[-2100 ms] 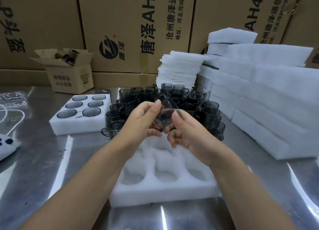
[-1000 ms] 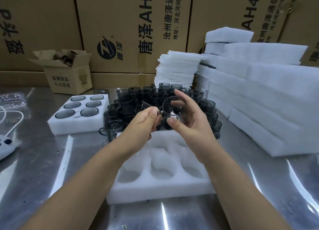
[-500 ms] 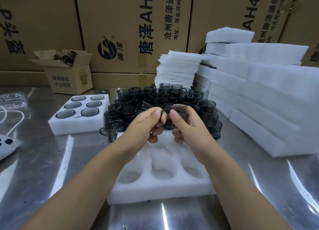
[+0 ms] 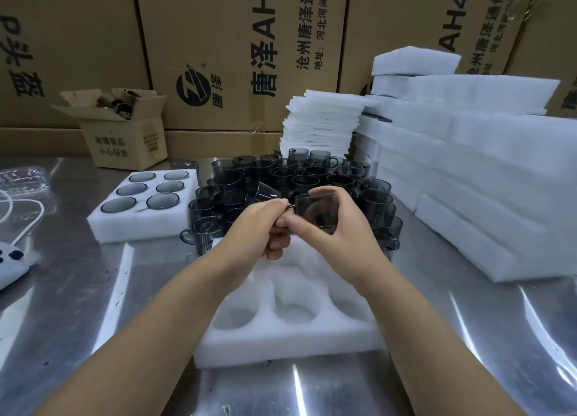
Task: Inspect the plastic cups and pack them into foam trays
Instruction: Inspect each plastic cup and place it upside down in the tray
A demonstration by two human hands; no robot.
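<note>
Packing workshop: printed shipping cartons (image 4: 237, 40), stacked foam trays (image 4: 487, 178), massed plastic cups (image 4: 282, 175), steel worktable (image 4: 68, 306).

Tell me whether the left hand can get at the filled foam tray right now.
Probably yes, once free: the left hand pinches the handle of the held cup and must let go first. The filled tray lies uncovered on the table to its left, nothing above it.

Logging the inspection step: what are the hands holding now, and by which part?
One smoky plastic cup: the right hand grips its body, the left hand pinches what looks like its handle.
</note>
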